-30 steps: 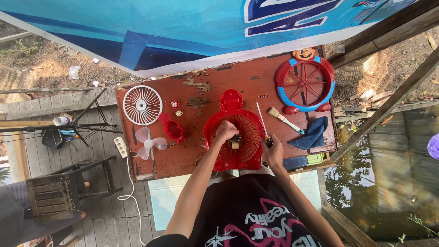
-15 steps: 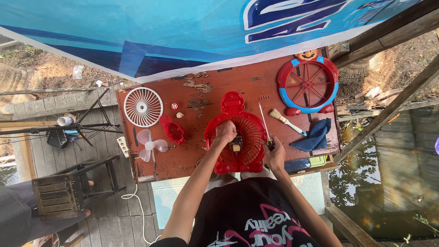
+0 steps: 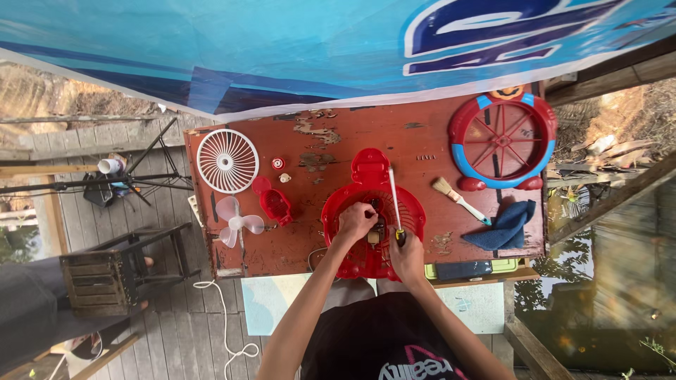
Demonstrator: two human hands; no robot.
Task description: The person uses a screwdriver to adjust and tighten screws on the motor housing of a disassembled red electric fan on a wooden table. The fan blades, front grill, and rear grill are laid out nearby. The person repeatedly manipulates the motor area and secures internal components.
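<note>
Far left, off the bench: a wooden crate (image 3: 95, 281) is sitting on the deck boards, with a dark tripod (image 3: 134, 176) above it, both well away from my work.

Left end of the red table (image 3: 422, 137): the white fan grille (image 3: 227, 160) is lying flat and the pale fan blade (image 3: 238, 222) is resting below it, beside a small red cover (image 3: 274, 204); they are set aside so the middle stays free for the open unit.

Centre: the red fan housing (image 3: 338, 211) is lying face up just in front of me. My left hand (image 3: 355, 219) is pressing down on its middle, fingers curled shut around a small part, probably the motor, though it is too small to tell. It is steadying the housing.

My right hand (image 3: 407, 257) is gripping a screwdriver (image 3: 394, 200) by its handle, the shaft lying across the housing and pointing away from me.

Right: a brush (image 3: 458, 199) and a blue cloth (image 3: 503, 229) are lying near, within reach. A second red and blue grille frame (image 3: 501, 141) is occupying the far right corner
</note>
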